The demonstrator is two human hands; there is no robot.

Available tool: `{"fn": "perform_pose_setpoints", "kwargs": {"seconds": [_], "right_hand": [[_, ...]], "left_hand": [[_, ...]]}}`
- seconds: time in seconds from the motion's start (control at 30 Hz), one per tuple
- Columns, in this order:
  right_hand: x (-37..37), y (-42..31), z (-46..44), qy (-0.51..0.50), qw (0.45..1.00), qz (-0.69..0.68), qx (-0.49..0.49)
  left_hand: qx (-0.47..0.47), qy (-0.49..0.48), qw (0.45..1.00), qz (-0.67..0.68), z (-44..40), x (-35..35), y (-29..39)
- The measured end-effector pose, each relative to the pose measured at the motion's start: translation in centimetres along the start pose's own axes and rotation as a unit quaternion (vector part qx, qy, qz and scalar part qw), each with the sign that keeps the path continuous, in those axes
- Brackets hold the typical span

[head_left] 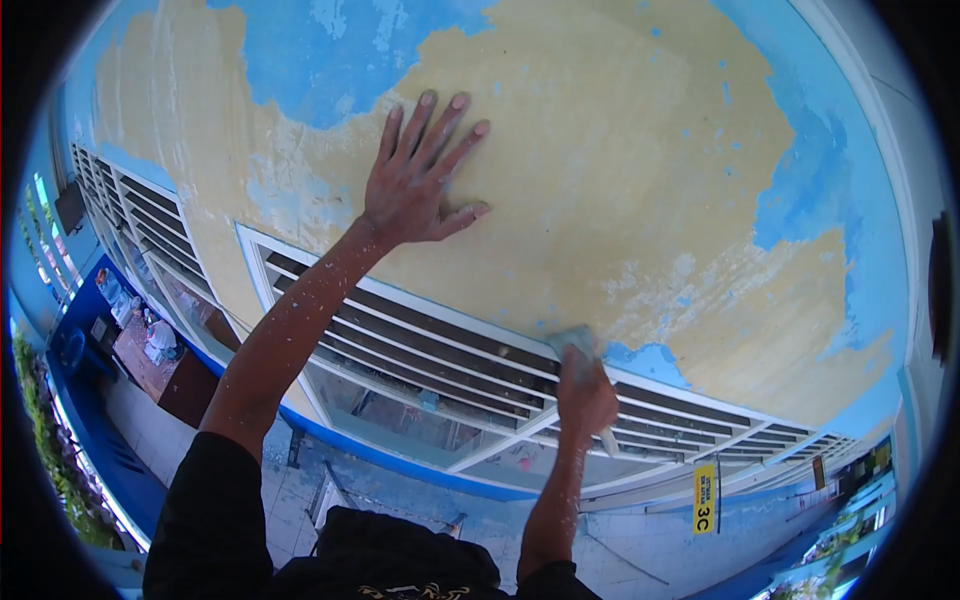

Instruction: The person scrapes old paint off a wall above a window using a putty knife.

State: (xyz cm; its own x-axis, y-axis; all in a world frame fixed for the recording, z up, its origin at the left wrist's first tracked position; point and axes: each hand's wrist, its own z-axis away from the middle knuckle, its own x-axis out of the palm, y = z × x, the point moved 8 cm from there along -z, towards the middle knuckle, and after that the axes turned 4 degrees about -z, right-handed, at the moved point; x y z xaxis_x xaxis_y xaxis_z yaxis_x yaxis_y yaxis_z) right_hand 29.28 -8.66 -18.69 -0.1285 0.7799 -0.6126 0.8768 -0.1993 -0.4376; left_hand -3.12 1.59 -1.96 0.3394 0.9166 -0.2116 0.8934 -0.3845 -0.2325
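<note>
My left hand (415, 180) lies flat on the wall (600, 130) with its fingers spread, on a tan area where blue paint is gone. Lower and to the right, my right hand (585, 395) is closed around the handle of a scraper (572, 340). The scraper's blade is at the wall just above the white window frame (450, 316), near a remaining blue patch. Pale dust and specks cover both hands and forearms.
Below the wall are louvred windows with white slats. A yellow 3C sign (705, 498) hangs at lower right. A brown table (150, 362) with items on it stands at far left. Tiled floor (640, 550) shows far below.
</note>
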Motion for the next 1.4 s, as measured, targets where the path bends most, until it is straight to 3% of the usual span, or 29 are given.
{"fn": "perform_pose_setpoints", "kwargs": {"seconds": [0.2,0.37,0.53,0.9,1.03,1.17,1.3,1.4], "right_hand": [[1.0,-3.2,0.4,-0.004,0.999,-0.032,-0.017],[-0.2,-1.7,0.0,-0.028,0.999,-0.012,0.02],[0.6,-3.6,0.5,-0.02,0.999,0.005,-0.024],[1.3,-4.5,1.1,-0.091,0.994,-0.052,0.038],[1.5,-0.5,0.9,-0.024,0.998,-0.053,0.018],[1.5,-2.4,0.5,-0.005,0.993,-0.12,0.008],[2.8,-6.6,0.6,-0.093,0.986,-0.137,-0.007],[2.6,-5.2,1.8,-0.152,0.959,-0.237,-0.031]], "left_hand": [[-0.008,0.003,1.0,0.0,0.2,0.0,0.3],[0.001,0.005,1.0,0.007,0.4,0.2,-0.2],[-0.012,-0.008,1.0,0.0,0.5,0.2,-0.1],[-0.01,-0.01,1.0,-0.005,0.7,0.3,-0.2],[-0.008,-0.011,1.0,0.002,0.6,0.3,-0.3],[-0.02,-0.004,1.0,-0.001,0.8,0.4,-0.4],[-0.011,-0.01,1.0,-0.004,0.7,0.2,0.0],[-0.031,-0.04,0.999,0.015,2.2,0.2,0.4]]}}
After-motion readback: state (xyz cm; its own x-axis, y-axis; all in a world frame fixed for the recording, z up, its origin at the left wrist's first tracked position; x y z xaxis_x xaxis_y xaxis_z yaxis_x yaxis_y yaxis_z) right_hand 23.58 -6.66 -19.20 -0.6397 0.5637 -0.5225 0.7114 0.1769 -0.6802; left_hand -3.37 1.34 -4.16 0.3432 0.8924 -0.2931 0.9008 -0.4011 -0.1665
